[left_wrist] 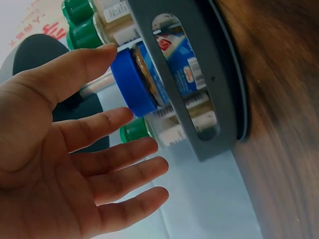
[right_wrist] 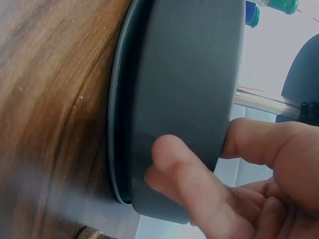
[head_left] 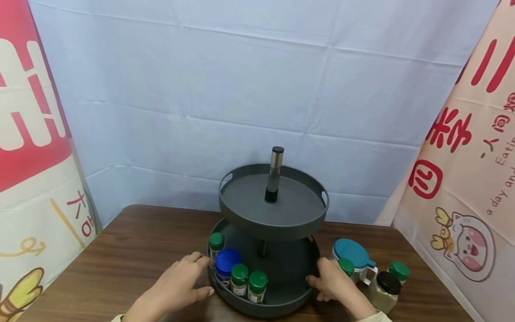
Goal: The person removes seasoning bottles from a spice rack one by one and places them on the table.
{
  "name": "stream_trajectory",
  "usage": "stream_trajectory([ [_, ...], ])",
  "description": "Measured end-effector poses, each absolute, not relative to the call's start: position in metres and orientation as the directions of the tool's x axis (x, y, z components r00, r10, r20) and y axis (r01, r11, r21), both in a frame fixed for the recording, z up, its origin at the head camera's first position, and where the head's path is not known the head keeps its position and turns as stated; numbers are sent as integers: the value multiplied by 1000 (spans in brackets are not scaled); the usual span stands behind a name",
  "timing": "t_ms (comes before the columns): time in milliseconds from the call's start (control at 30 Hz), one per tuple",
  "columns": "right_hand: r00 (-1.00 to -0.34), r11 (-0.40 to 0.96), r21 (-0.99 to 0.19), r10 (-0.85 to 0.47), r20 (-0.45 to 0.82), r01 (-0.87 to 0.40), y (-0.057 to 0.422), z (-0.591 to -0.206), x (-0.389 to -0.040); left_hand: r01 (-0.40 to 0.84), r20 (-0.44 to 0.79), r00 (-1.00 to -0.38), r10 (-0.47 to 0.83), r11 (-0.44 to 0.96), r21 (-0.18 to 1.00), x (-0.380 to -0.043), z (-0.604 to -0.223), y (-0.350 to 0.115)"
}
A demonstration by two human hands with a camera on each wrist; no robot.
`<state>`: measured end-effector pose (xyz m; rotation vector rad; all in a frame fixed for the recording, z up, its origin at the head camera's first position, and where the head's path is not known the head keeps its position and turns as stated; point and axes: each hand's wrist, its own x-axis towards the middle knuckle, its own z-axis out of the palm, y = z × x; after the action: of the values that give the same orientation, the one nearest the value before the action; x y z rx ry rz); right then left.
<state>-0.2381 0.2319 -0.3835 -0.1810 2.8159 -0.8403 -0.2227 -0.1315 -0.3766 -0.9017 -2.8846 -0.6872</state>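
On the left of the wooden table [head_left: 153, 241], the left hand [head_left: 181, 279] has its fingers spread and holds nothing; its fingertips are close to the left rim of the lower tray [head_left: 287, 277], but whether they touch I cannot tell; this place looks suitable for steadying that side. Inside this wall, 4 jars stand upright in a curved row: a green-lidded spice jar [head_left: 216, 241], a blue-lidded jar [head_left: 228, 261], then 2 more green-lidded spice jars [head_left: 257, 284]; the rim probably guards them from sliding off.

In the middle, the metal post [head_left: 275, 167] rises through the upper tray [head_left: 241, 197], which seems to be carried by it above the lower one.

At right, the right hand [head_left: 338, 281] pinches the lower tray's wall, thumb over the rim and fingers outside; such a grip likely keeps the tray from shifting. Beyond it, on the table, a teal-lidded container [head_left: 352, 254], a green-topped jar [head_left: 346, 267], a black-lidded jar [head_left: 384, 290] and another green-topped jar [head_left: 399, 270] stand grouped, perhaps for easy reach.
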Motion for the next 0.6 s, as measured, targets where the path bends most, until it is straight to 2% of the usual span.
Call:
stream_trajectory([
  [300, -972, 822, -568, -163, -167, -40, 231, -385, -238, 630, 254, -777, 577, 700, 336, -222, -370, -119],
  [500, -973, 823, -568, -148, -175, -23, 231, -384, -237, 698, 342, -716, 608, 619, 360, -222, -366, -114],
  [600, -974, 819, -573, -141, -175, -16, 230, -384, -237, 715, 342, -699, 628, 593, 371, -223, -363, -112],
])
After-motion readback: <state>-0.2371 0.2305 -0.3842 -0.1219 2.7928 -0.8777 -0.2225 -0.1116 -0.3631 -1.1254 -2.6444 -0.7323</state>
